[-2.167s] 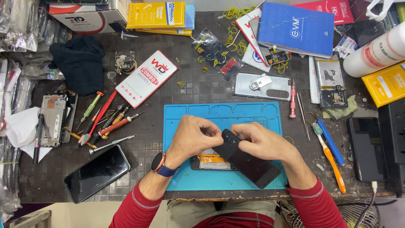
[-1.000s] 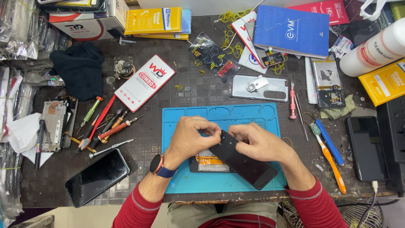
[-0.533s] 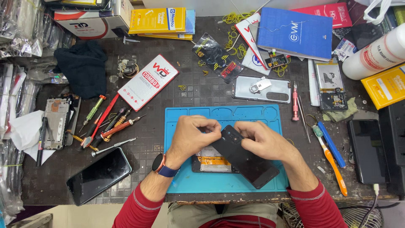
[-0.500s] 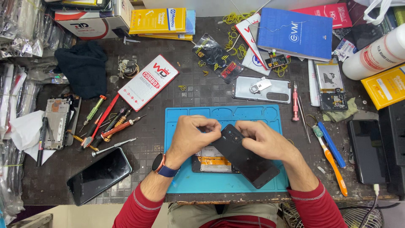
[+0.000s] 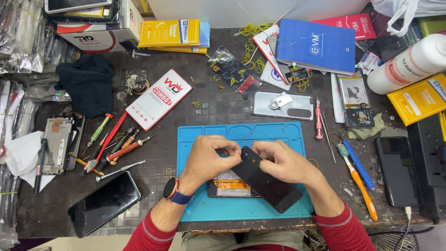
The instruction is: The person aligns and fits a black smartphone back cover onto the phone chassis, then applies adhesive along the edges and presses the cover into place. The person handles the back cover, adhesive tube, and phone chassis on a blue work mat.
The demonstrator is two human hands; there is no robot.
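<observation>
Resting tilted over the blue silicone work mat (image 5: 200, 211), the black rectangular phone back panel (image 5: 267, 185) is pinched at its upper end by both hands: the left hand (image 5: 206, 158) curls its fingertips (image 5: 231, 149) onto the top corner, and the right hand (image 5: 282, 160) closes thumb and fingers around the same end from the other side. Under the panel, on the mat, lies an opened phone body with an orange strip (image 5: 232, 184), partly covered. A dark smartwatch with a blue band (image 5: 172, 190) sits on the left wrist. Just above the mat lies a silver phone back cover (image 5: 282, 105) with a small white part on it. Left of the mat lie red- and green-handled screwdrivers (image 5: 114, 148), and below them a black-screened phone (image 5: 104, 209) lies flat. Right of the mat lie an orange-handled brush (image 5: 360, 188) and a blue-handled tool (image 5: 358, 163), side by side. Above and left of the mat is a white and red flat box (image 5: 159, 99).
</observation>
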